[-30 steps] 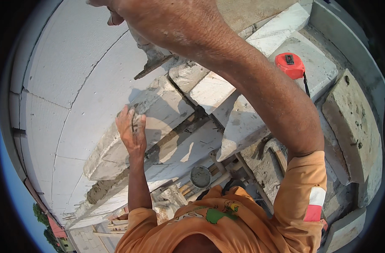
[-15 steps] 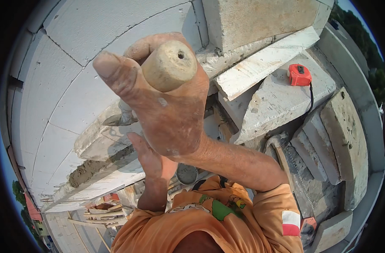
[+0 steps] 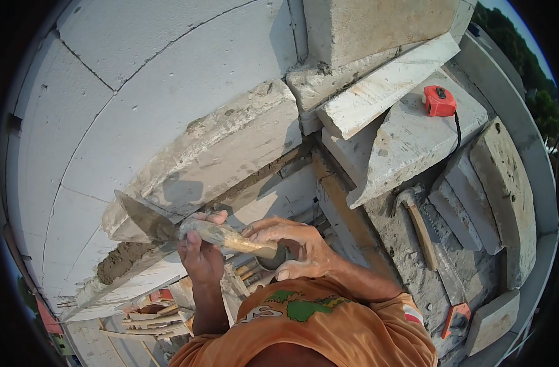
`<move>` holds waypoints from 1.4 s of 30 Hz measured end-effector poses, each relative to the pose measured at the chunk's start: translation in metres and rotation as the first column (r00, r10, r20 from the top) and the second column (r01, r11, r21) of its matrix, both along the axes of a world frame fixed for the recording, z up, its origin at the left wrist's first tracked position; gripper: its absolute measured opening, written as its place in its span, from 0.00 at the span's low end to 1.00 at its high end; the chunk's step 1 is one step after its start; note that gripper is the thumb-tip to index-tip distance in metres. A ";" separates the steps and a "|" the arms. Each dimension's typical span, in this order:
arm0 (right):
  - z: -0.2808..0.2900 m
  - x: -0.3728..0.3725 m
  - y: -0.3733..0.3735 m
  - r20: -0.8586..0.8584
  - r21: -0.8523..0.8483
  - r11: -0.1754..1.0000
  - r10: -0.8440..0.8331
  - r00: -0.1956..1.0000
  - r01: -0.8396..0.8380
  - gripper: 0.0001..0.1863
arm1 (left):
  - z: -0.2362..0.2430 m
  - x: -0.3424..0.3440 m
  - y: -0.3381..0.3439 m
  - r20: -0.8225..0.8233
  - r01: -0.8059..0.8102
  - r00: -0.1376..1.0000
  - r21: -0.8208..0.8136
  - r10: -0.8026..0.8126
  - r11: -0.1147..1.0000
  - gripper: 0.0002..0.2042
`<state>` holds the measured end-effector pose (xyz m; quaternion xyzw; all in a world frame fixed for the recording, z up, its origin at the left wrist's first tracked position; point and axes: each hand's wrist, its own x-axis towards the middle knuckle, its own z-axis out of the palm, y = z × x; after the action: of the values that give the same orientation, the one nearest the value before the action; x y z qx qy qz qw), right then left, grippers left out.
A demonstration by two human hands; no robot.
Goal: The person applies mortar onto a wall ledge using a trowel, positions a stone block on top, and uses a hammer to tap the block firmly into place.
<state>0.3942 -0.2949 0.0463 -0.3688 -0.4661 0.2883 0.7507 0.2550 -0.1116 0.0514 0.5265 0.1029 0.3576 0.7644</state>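
A trowel lies across both my hands, with a wooden handle (image 3: 246, 243) and a grey metal blade (image 3: 142, 219) pointing left. My left hand (image 3: 201, 260) is closed round the front of the handle, thumb on top, close to the blade. At the handle's rear end, my right hand (image 3: 304, 248) curls loosely round the wood, thumb and fingers somewhat apart. The blade is in front of a pale block (image 3: 230, 144) set along the wall. Just below the blade sits a lump of wet mortar (image 3: 122, 262) on the ledge.
Right of me, a red tape measure (image 3: 439, 101) rests on a pale slab (image 3: 414, 134). A wooden-handled hammer (image 3: 419, 229) and a handsaw (image 3: 452, 281) with an orange grip lie on the rough surface. Cut slabs (image 3: 503, 196) lean beyond them. The white block wall (image 3: 163, 92) rises ahead.
My right hand has come down from high in front of me, and the trowel has swung from end-on to lying sideways. My left hand has moved onto the trowel's handle.
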 end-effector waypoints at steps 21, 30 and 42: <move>-0.089 0.091 0.107 -0.127 -0.216 0.477 -0.879 0.459 0.852 0.13 | 0.010 0.127 0.059 0.193 -0.114 0.800 0.979 0.568 -0.171 0.22; -0.082 0.125 0.141 -0.162 -0.091 0.454 -0.885 0.437 0.886 0.14 | -0.003 0.141 0.074 0.187 -0.152 0.823 0.982 0.537 -0.109 0.19; -0.200 0.007 0.023 0.152 -0.574 0.375 -0.825 0.544 0.728 0.20 | 0.003 0.134 0.086 0.104 -0.070 0.860 0.994 0.499 -0.087 0.21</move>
<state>0.4007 -0.2723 -0.1533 -0.7274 -0.0637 0.0550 0.6811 0.3893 -0.0260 0.0542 0.9175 0.0459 0.3931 0.0393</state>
